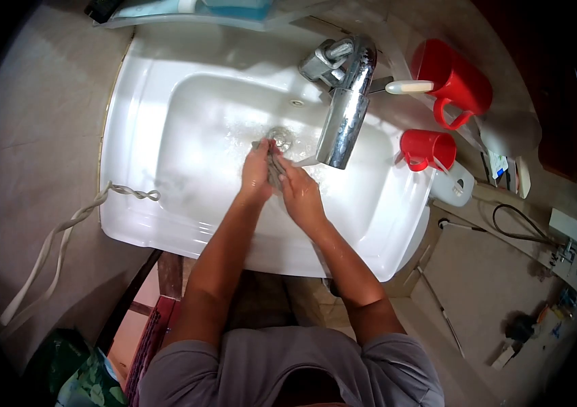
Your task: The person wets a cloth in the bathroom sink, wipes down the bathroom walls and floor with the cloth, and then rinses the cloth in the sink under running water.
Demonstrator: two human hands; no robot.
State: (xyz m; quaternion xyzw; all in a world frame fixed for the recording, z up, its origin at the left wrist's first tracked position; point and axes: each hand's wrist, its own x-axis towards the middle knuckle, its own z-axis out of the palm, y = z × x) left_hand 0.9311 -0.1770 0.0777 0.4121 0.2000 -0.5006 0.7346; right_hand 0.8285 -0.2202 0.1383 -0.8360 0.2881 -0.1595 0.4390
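Note:
Both hands are together over the white sink (pixel 187 146), a little in front of the drain. Between them is a wet greyish cloth (pixel 274 169). My left hand (pixel 256 171) has its fingers closed round the cloth's left side. My right hand (pixel 301 193) presses on the cloth from the right, fingers bent against it. Water runs from the chrome faucet (pixel 344 129) toward the hands and splashes around the drain. The cloth's lower part is partly hidden by the hands.
Two red mugs (pixel 461 78) (pixel 431 148) stand at the right rim, with a toothbrush (pixel 408 87) near the larger. A twisted white cord (pixel 65 227) hangs over the left rim. A shelf with a blue container (pixel 237 9) is above the sink.

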